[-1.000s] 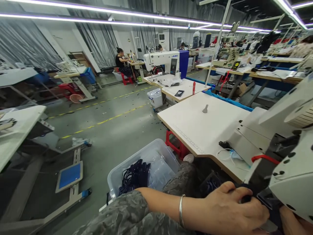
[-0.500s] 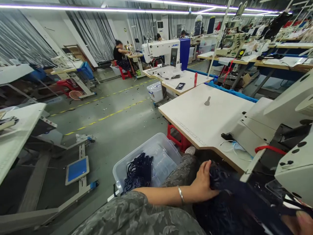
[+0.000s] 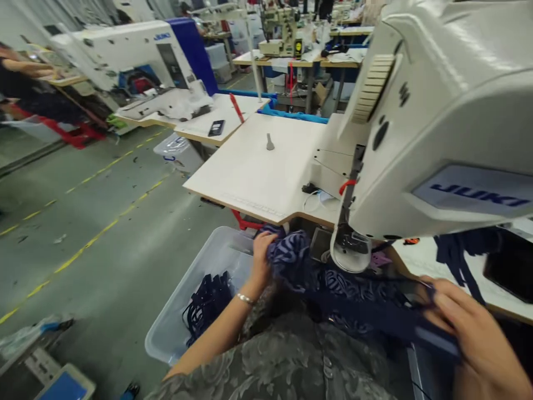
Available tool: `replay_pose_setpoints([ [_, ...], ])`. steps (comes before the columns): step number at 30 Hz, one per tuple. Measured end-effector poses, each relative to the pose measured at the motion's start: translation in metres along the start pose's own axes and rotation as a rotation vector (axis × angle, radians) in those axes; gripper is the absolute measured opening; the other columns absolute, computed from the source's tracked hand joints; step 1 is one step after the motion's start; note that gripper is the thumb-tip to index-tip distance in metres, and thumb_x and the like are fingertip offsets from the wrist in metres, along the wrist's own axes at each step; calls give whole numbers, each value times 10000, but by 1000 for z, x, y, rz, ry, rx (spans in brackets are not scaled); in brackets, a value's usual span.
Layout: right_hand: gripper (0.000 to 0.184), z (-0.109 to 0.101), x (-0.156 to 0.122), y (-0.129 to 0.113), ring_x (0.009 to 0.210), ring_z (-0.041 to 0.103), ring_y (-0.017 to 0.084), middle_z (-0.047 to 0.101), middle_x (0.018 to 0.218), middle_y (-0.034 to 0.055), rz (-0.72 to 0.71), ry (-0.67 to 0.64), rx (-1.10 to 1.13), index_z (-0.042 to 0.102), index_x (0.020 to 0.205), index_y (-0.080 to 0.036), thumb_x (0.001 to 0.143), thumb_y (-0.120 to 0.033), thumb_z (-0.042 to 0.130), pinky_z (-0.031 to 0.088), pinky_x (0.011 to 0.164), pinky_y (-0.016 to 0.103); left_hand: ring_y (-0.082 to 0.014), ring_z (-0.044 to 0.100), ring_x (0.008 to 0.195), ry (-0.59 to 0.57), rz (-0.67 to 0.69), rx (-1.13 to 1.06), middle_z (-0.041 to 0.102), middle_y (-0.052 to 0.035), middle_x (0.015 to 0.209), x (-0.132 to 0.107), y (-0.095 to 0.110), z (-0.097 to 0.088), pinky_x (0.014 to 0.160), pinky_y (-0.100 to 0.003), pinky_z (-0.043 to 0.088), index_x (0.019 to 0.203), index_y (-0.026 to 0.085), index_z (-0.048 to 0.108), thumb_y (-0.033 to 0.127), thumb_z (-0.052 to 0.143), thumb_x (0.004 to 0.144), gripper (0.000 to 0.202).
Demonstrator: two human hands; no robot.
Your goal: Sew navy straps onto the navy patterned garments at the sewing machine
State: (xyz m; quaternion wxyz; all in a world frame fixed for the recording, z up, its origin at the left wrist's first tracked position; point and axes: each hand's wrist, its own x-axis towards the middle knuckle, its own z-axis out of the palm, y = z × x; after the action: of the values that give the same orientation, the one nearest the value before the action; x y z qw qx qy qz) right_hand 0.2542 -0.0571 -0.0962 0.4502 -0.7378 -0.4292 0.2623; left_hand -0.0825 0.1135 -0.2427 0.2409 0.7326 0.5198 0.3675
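Observation:
A long piece of navy patterned fabric point(image 3: 291, 253) stretches across my lap, with a plain dark band point(image 3: 375, 314) along it. My left hand point(image 3: 263, 258) is closed on its bunched left end, just past the rim of the clear plastic bin. At the right, my right hand point(image 3: 466, 322) grips the other end of the fabric, thumb on top. Above the fabric's middle stands the white sewing machine head point(image 3: 441, 122), its needle area point(image 3: 352, 244) close to the cloth. The fabric's lower folds are dark and partly blurred.
The clear bin point(image 3: 160, 322) holds navy straps point(image 3: 208, 303). On the white table point(image 3: 245, 178) lies a grey flat piece point(image 3: 270, 143). Navy strips point(image 3: 468, 253) and a black rectangular object point(image 3: 512, 269) lie at right. Another machine point(image 3: 125, 61) stands behind; a seated person point(image 3: 25, 78) is at far left.
My view has swung right, bringing the machine head in large. My right hand now shows almost fully, and the fabric is drawn out between both hands.

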Motion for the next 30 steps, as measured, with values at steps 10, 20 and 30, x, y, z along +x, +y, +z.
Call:
replay_pose_setpoints([
  [10, 459, 126, 28, 139, 986, 625, 330, 664, 1019, 145, -171, -250, -294, 658, 957, -200, 817, -612, 511, 476, 878, 488, -303, 564, 1128, -278, -116, 589, 546, -158, 1259, -60, -15, 24, 878, -432, 505, 1391, 220, 467, 80, 527, 806, 604],
  [20, 443, 134, 0, 170, 972, 595, 322, 647, 1017, 155, -392, -280, -453, 640, 993, -176, 890, -576, 480, 435, 881, 502, -274, 297, 1403, -459, 19, 772, 320, -62, 1530, -37, -5, 37, 1142, -481, 247, 1397, 271, 447, 126, 552, 833, 592],
  [30, 322, 72, 6, 134, 911, 649, 185, 681, 963, 60, -330, -353, -318, 648, 864, -213, 973, -413, 419, 502, 803, 263, -303, 197, 1441, -479, -145, 682, 294, -150, 1532, -27, 10, 64, 1074, -709, 146, 1302, 152, 522, -7, 323, 886, 488],
])
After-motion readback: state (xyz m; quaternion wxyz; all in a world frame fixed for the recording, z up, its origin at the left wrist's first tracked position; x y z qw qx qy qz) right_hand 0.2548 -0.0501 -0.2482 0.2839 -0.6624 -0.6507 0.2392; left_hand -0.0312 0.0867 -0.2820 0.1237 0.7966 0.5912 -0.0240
